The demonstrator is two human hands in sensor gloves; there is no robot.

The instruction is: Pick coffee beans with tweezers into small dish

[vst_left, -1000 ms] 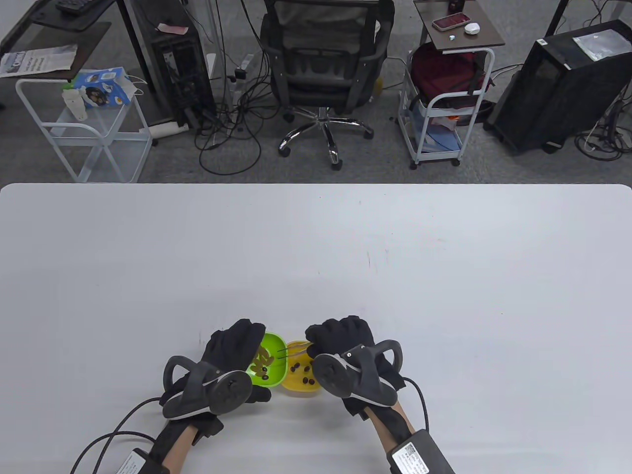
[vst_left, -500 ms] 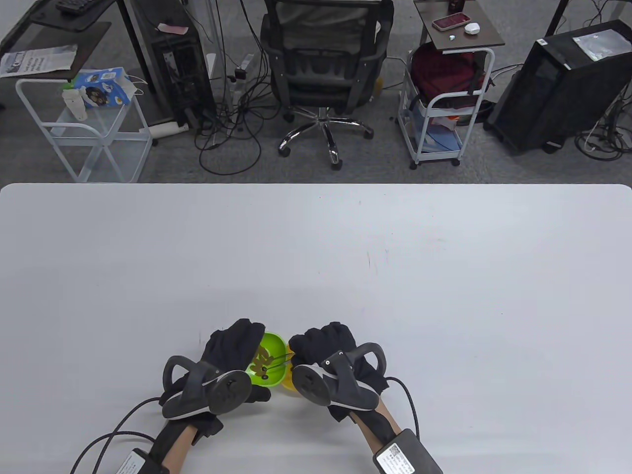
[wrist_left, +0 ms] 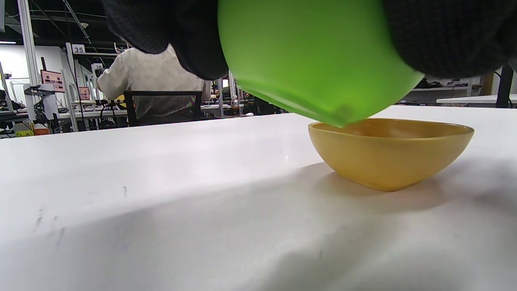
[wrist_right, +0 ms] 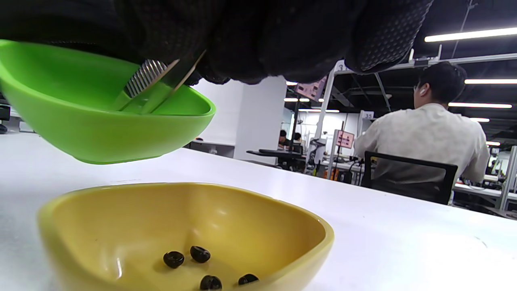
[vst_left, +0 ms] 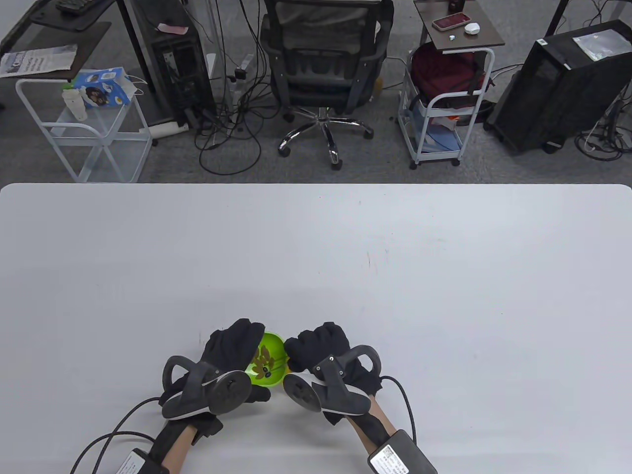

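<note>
My left hand [vst_left: 236,345] grips a green bowl [vst_left: 273,368] and holds it tilted, raised off the table in the left wrist view [wrist_left: 315,60]. Coffee beans [vst_left: 263,362] lie inside it. My right hand [vst_left: 316,345] pinches metal tweezers [wrist_right: 155,83]; their tips reach down into the green bowl [wrist_right: 101,129]. The small yellow dish [wrist_right: 181,218] stands on the table beside and partly under the green bowl, with several beans [wrist_right: 190,254] in it. It also shows in the left wrist view [wrist_left: 387,153]. In the table view my right hand hides almost all of it.
The white table [vst_left: 395,271] stretches far and to both sides of the hands. Glove cables [vst_left: 98,439] trail toward the near edge. An office chair [vst_left: 323,64] and white carts [vst_left: 444,113] stand on the floor beyond the far edge.
My right hand has moved left from over the yellow dish to the green bowl, bringing the tweezer tips into it and covering the yellow dish. My left hand has kept still.
</note>
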